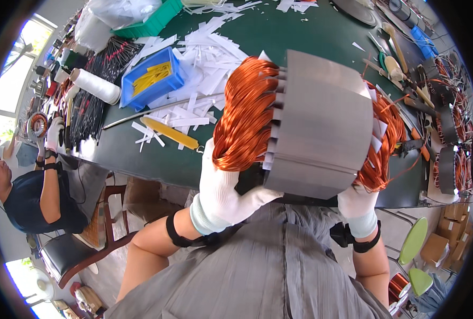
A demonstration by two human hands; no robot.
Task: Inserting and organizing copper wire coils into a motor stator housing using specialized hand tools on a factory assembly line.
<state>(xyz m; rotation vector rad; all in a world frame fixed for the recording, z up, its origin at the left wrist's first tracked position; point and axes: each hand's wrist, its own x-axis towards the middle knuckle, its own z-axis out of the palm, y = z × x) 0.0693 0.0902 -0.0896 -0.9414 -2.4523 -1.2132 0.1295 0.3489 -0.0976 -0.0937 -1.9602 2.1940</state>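
Observation:
A large motor stator (321,117), a grey laminated steel core with thick copper windings bulging from both ends, is held on its side above the table's near edge. White paper strips poke out of the slots at both ends. My left hand (221,194), in a white knit glove, supports the left copper winding (247,114); its thumb stretches along the bottom of the core and its fingers are partly hidden behind the wire. My right hand (358,204), gloved alike, grips the lower part of the right winding (381,141), which hides most of its fingers.
On the green table (279,32) are loose white paper strips (207,64), a blue bin (156,80) of yellow pieces, a thread cone (95,86) and a yellow flat tool (170,133). Hand tools (393,66) and more stators (448,170) are at right. A co-worker (31,186) sits at left.

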